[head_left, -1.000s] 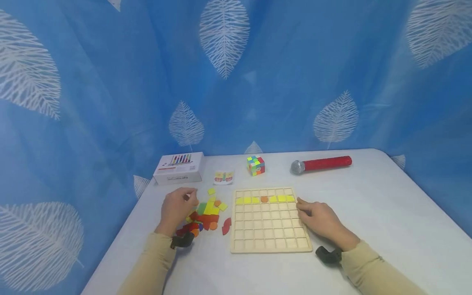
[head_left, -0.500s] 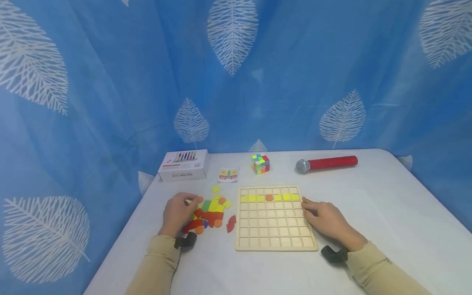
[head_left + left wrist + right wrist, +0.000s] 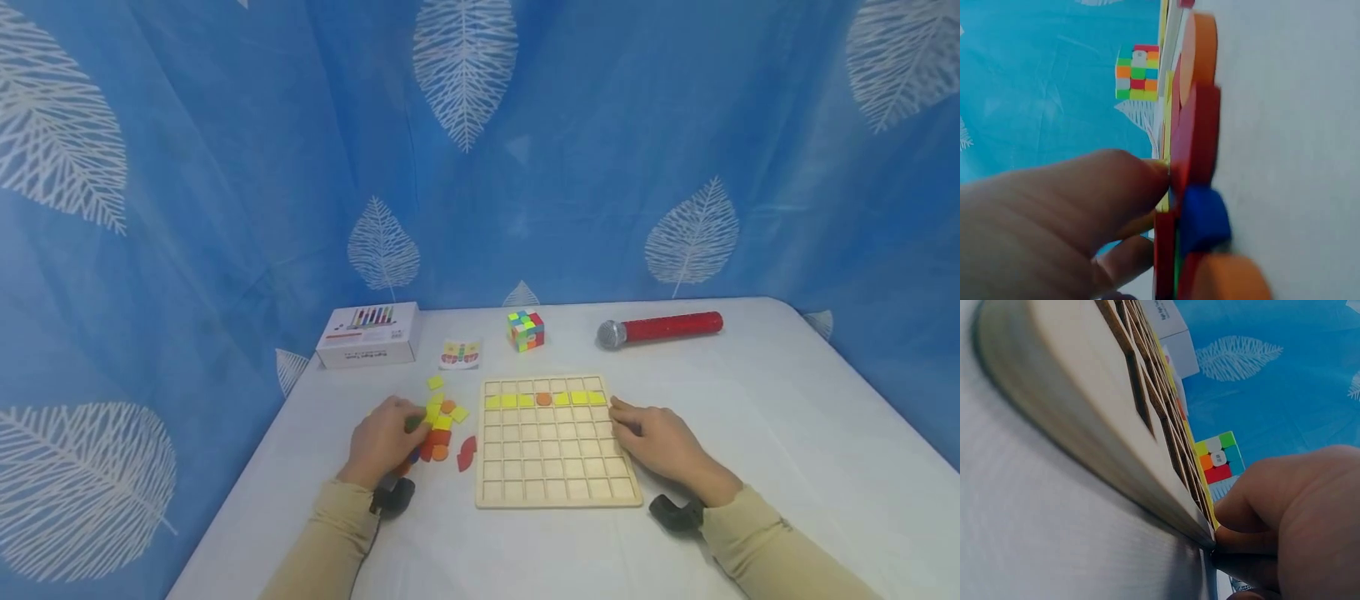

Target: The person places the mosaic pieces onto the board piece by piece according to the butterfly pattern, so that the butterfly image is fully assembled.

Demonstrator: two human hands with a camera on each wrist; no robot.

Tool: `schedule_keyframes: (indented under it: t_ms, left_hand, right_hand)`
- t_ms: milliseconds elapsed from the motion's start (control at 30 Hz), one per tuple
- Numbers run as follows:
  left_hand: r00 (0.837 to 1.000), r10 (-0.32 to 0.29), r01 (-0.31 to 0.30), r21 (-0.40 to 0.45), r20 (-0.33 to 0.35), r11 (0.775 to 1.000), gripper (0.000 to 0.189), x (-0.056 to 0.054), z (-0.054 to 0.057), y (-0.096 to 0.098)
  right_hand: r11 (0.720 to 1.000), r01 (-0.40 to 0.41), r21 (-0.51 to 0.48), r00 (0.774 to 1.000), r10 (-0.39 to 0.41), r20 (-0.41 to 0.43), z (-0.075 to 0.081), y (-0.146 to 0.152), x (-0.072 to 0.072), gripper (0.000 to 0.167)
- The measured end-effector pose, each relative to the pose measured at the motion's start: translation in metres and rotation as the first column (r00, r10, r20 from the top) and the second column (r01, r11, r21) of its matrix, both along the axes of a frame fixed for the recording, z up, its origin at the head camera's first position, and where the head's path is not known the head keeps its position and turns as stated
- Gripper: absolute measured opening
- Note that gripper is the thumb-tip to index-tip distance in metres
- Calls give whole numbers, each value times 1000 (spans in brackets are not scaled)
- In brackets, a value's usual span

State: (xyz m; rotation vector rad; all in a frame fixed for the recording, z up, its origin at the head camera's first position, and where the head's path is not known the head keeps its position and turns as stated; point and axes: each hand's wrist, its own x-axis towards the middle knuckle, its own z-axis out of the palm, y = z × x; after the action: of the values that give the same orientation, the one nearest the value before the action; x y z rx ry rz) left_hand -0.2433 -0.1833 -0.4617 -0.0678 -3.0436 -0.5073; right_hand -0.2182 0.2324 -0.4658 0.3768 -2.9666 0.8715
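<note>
In the head view my left hand (image 3: 386,437) bends over a heap of coloured shape tiles (image 3: 442,422), covering its left part. Thumb and fingertips reach in among the tiles; I cannot tell whether they pinch one. Beside the thumb in the left wrist view are a red tile (image 3: 1197,140), a blue tile (image 3: 1205,219) and an orange round tile (image 3: 1199,53). My right hand (image 3: 660,446) grips the right edge of a wooden grid board (image 3: 557,446) between thumb and fingers. One row near the board's far side holds yellow tiles (image 3: 580,397) and one orange disc (image 3: 543,399).
Two red tiles (image 3: 467,453) lie between heap and board. Farther back stand a white box (image 3: 367,337), a picture card (image 3: 460,355), a puzzle cube (image 3: 525,331) and a red microphone (image 3: 660,328). A blue leaf-print curtain (image 3: 570,167) hangs behind the white table (image 3: 780,400).
My left hand has moved right, farther over the heap, and now hides several red and orange tiles. The right hand keeps its grip at the board's edge.
</note>
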Motion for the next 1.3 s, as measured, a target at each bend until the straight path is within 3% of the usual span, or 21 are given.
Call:
schedule_keyframes:
  t_ms: [400,800,900,1000,1067,1133,1300]
  left_hand:
    - [1000,1,-2,-15,-18,1000,43,2,0,6]
    - [999,-12,9,61,42,998,35,-2,1,4]
    - [1000,9,-10,83,12,997,28,-1,2,5]
    - [998,24,-16,122,-65,992,21,4,5,13]
    - [991,-2,19,131,-133,991,18,7,8,22]
    - [979,-64,86,109,-193,990,16,9,9,34]
    - [934,-230,237,-9,-273,972,12,5,6,61]
  right_hand:
    - [1000,0,-11,1000,-1,-10,0,-1,1,39]
    - [1000,6,-3,1000,-6,-5,-3,1,-1,40]
    - [1000,8,-2,1000,-8,2,-3,0,-1,41]
    - [1000,12,1,1000,-12,8,-4,-1,-1,41]
    - [1000,11,2,1000,-12,5,-4,-1,0,41]
    - [1000,6,2,1000,-6,-2,-3,-1,0,41]
    - [1000,9,6,1000,-9,-15,-2,0,0,39]
